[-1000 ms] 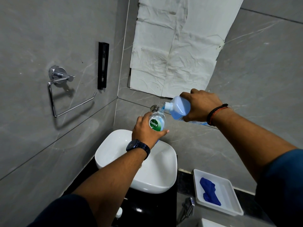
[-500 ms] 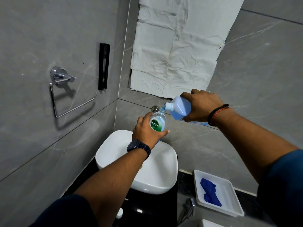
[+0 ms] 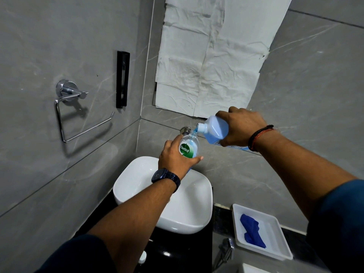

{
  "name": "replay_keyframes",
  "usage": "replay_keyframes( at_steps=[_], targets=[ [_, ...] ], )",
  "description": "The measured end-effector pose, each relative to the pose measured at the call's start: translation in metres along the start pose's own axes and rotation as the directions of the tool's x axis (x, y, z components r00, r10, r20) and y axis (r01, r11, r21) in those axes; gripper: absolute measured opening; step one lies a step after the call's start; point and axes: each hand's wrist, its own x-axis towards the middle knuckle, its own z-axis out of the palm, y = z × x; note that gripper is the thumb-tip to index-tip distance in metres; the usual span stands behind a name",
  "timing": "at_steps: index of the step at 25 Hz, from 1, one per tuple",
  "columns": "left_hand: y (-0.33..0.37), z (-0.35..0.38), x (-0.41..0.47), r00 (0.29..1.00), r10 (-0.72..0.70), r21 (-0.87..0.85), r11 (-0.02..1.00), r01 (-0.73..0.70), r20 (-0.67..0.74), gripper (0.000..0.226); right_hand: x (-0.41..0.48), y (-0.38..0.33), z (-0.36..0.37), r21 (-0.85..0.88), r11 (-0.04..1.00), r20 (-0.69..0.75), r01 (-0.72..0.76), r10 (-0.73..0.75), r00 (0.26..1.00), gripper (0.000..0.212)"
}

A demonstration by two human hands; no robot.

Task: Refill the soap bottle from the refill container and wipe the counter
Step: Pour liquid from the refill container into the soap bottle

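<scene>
My left hand (image 3: 174, 156) grips the Dettol soap bottle (image 3: 189, 146) above the white basin (image 3: 197, 211). My right hand (image 3: 241, 127) clasps the tilted refill container (image 3: 215, 130) just above it (blue liquid at the spout). The blue cloth (image 3: 251, 231) lies in a tray (image 3: 275, 239) below my right arm.

Walls (image 3: 295, 99): grey stone-look tile, smooth, faintly sheened. Towel ring (image 3: 78, 119), left of frame: polished chrome metal. Basin (image 3: 137, 174), lower centre: glossy white ceramic. Counter (image 3: 177, 251) beneath was glossy black. Paper sheets (image 3: 212, 62), top centre: white, matt, creased. Soap bottle (image 3: 190, 147): clear plastic, glossy label. Refill container (image 3: 215, 130): translucent plastic. Tray (image 3: 275, 233), lower right: white smooth plastic; cloth (image 3: 251, 231) in it blue, soft, matt.
</scene>
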Motion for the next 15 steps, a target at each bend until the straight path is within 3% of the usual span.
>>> replay_keyframes(
  at_steps=[15],
  targets=[
    [-0.0022, 0.0043, 0.003, 1.0, 0.016, 0.01, 1.0, -0.016, -0.005, 0.088, 0.002, 0.002, 0.0043, 0.013, 1.0, 0.006, -0.011, 0.011, 1.0, 0.07]
  ],
)
